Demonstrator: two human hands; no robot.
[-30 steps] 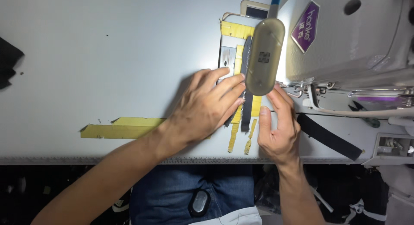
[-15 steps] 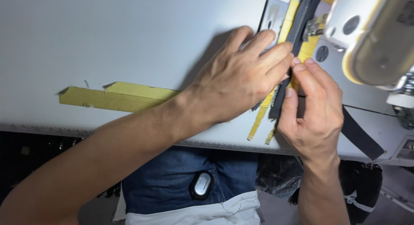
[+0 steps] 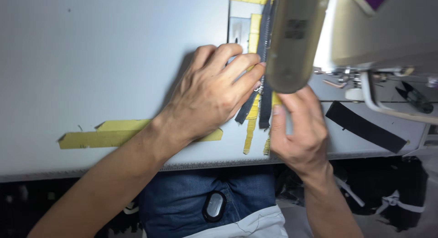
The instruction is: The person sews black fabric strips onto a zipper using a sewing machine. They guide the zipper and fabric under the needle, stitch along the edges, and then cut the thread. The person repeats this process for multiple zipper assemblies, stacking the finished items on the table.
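Left hand (image 3: 214,94) lies flat, fingers spread, pinning the dark zipper tape (image 3: 263,51) to the table (image 3: 91,46) so it feeds straight; right hand (image 3: 299,128) pinches its lower end beneath the sewing machine head (image 3: 296,37).

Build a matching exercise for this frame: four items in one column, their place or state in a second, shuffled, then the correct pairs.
Items
1. left hand
2. right hand
3. black strap
4. yellow tape strips

Places or states
A. lying alone on the table, to the right of both hands
B. stuck flat on the white table, left of the forearm
C. fingers spread, pressing on the dark zipper tape
D. thumb up, just below the beige sewing machine head

Pairs: 1-C, 2-D, 3-A, 4-B
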